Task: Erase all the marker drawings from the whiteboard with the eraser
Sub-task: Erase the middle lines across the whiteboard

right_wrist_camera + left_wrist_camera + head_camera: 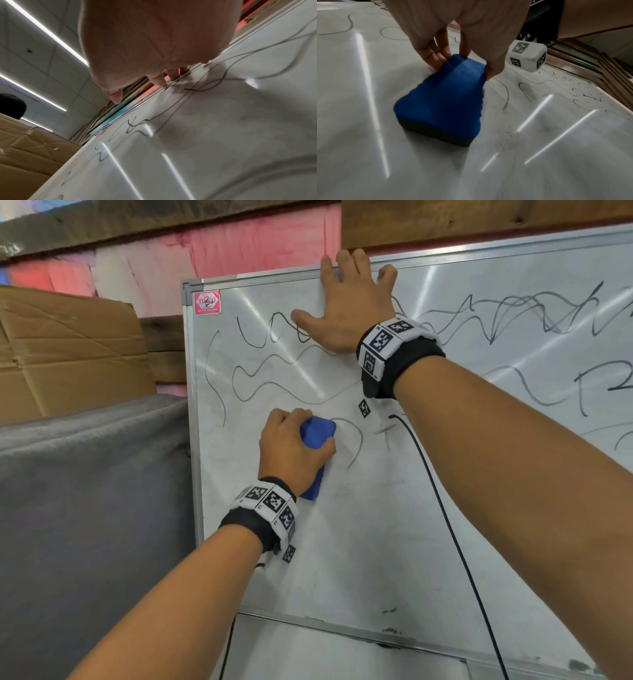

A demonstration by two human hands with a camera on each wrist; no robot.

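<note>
Left hand gripped the eraser flat against the whiteboard while the right hand lay spread near the top edge.

The left hand (291, 446) had its fingers and thumb curled round the narrow sides of the blue eraser (443, 97), a blocky plastic body with ribbed edges and a dark felt pad pressed to the glossy whiteboard (359, 542) in its lower-left part. Just beside it ran a curved grey stroke of the marker drawings (267, 364), thin wavy lines looping across the upper board. The right hand (349, 302) rested flat, fingers straight and fanned, fingertips on the metal frame. A red sticker (207, 302) in the corner seemed to read "WHITE BOARD", though it was blurred. Creased cardboard (68, 350) stood to the left above grey cloth (85, 491).
</note>
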